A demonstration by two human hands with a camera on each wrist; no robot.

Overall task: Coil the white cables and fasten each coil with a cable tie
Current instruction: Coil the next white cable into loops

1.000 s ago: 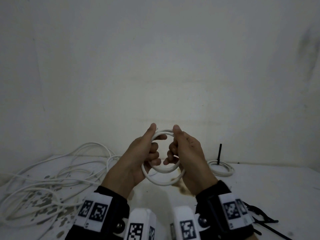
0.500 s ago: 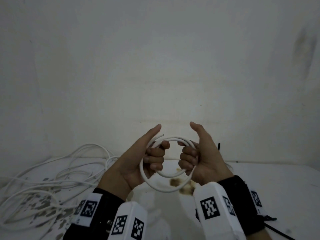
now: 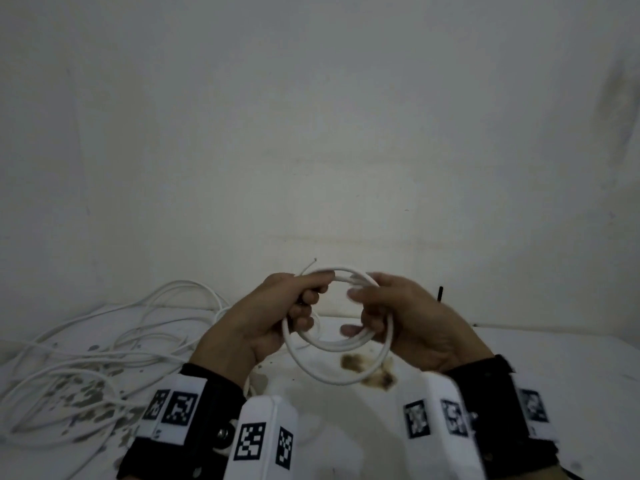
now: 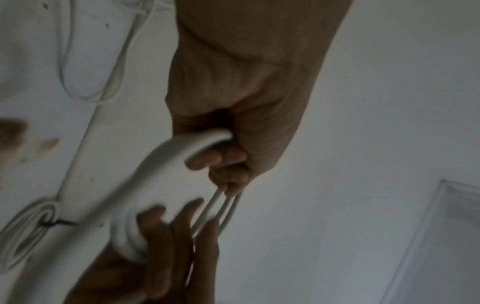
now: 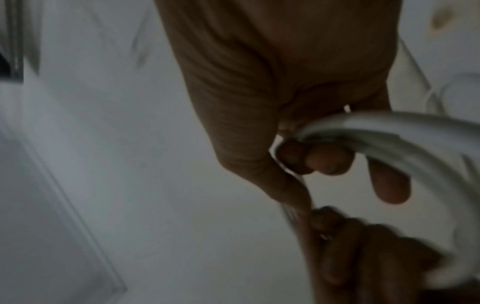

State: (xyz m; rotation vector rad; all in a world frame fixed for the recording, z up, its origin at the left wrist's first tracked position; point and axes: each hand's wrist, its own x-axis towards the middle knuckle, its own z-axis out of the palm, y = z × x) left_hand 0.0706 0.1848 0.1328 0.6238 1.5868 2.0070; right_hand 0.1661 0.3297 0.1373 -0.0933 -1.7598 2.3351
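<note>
I hold a small coil of white cable (image 3: 332, 362) upright above the table, in the middle of the head view. My left hand (image 3: 294, 306) grips its left side with curled fingers, and a thin bare wire end (image 3: 308, 266) sticks up past the thumb. My right hand (image 3: 377, 306) grips the right side, its fingers hooked through the ring. The left wrist view shows the coil (image 4: 166, 160) blurred between both hands. The right wrist view shows the coil (image 5: 389, 127) under the curled fingers. A finished coil (image 4: 23, 230) bound with a black tie lies on the table.
A loose tangle of white cables (image 3: 104, 344) spreads over the left of the white table (image 3: 554, 362). A brown stain (image 3: 367, 370) marks the table under the coil. A black tie end (image 3: 440, 294) stands up behind my right hand. A wall rises close behind.
My right hand has turned over, from thumb-up to back-up, with its fingers hooked through the ring. The left thumb has folded down onto the coil. The wire end now sticks up.
</note>
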